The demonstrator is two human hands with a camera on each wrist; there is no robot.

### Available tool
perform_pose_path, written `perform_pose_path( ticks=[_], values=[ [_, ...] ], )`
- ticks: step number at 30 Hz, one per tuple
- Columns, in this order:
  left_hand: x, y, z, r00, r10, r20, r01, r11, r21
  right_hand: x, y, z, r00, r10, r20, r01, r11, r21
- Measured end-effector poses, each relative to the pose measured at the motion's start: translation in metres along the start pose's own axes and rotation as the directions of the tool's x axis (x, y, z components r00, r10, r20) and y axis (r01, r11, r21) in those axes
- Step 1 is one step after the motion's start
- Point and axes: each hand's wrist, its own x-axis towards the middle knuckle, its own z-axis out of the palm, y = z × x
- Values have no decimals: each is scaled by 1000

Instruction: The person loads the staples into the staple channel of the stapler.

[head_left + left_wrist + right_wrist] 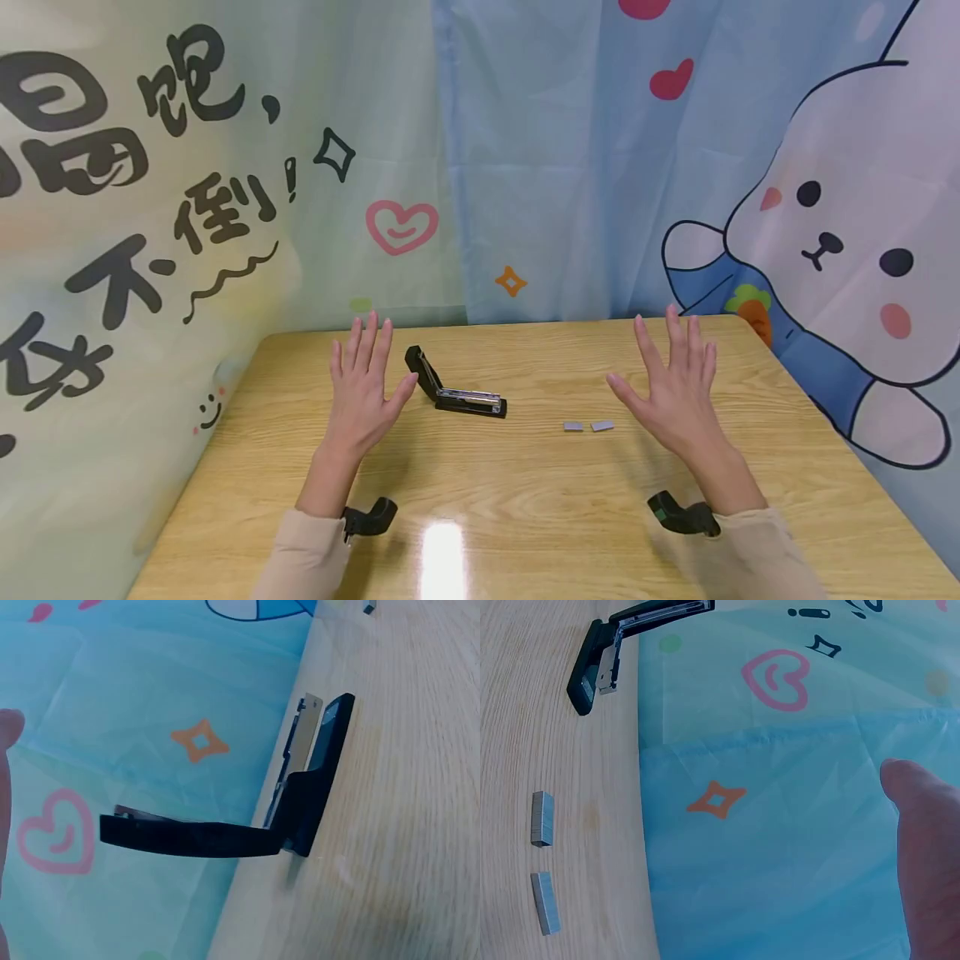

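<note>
A black stapler (471,402) lies on the table with its top arm swung up and back, baring the metal staple channel (302,739). To its right are two short strips of staples, one (573,427) beside the other (602,426); the right wrist view shows the nearer strip (546,903) and the farther strip (542,819) apart. My left hand (362,400) is raised to the left of the stapler, fingers straight and spread, holding nothing. Over on the right, my right hand (678,396) is held up the same way, nearest the staple strips, its thumb (922,840) extended.
The wooden table (510,492) reaches back to a printed curtain (525,167) hanging along its far edge and left side. Black wrist cameras are strapped on the left wrist (371,517) and right wrist (684,514). A bright light reflection lies on the table's front.
</note>
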Motion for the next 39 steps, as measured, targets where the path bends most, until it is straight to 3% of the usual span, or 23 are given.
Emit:
perform_pose_path(
  ticks=[7, 13, 18, 23, 28, 31, 34, 39],
  values=[
    [-4, -3, 18, 999, 1, -43, -5, 995, -100, -6, 6, 10, 1000, 16, 3, -16, 998, 66],
    [-6, -10, 31, 997, -42, -70, 24, 972, -233, -4, 7, 17, 999, 39, 31, -42, 995, 88],
    [-7, -15, 43, 988, -59, -141, 4, 931, -365, -7, 15, 23, 996, 75, 52, -80, 992, 101],
    [-4, -18, 58, 972, -55, -229, -61, 879, -473, -7, 26, 32, 988, 108, 110, -122, 984, 131],
    [8, -24, 71, 966, -52, -253, -98, 833, -545, -1, 36, 45, 971, 170, 167, -198, 965, 169],
    [12, -25, 70, 965, -55, -258, -107, 812, -574, 0, 40, 52, 954, 206, 217, -250, 948, 198],
    [13, -20, 60, 969, -43, -244, -117, 789, -603, -1, 43, 59, 937, 218, 274, -281, 934, 220],
    [16, -13, 41, 993, 3, -114, -73, 787, -613, 0, 47, 67, 927, 201, 318, -284, 928, 243]
  ],
)
